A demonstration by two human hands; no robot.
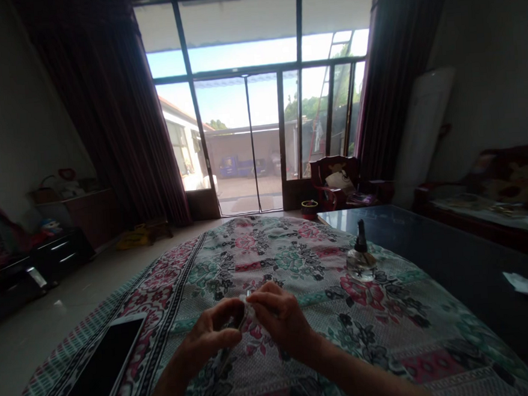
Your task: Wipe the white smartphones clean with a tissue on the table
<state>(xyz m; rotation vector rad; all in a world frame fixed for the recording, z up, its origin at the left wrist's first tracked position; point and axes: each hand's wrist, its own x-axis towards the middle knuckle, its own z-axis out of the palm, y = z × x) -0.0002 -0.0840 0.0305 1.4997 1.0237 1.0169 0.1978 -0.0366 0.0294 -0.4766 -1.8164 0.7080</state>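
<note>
Above the middle of the cloth, my left hand (214, 331) curls its fingers and thumb around a small, pale, see-through object (246, 311). My right hand (281, 317) meets it there, its thumb and fingertips pinched at the object's upper edge. Fingers cover much of the object, and its kind is not clear. Beyond my right hand stands a clear glass bottle (361, 266) with a black, narrow top, upright on the cloth. A white phone (99, 369) with a dark screen lies left of my left hand.
A flowered cloth (298, 364) covers the rounded table in front of me. Beside it on the right is a dark glossy tabletop (411, 236) bearing a crumpled white paper (524, 285). Farther off stand a wooden armchair (335, 181) and a glass door (242, 145).
</note>
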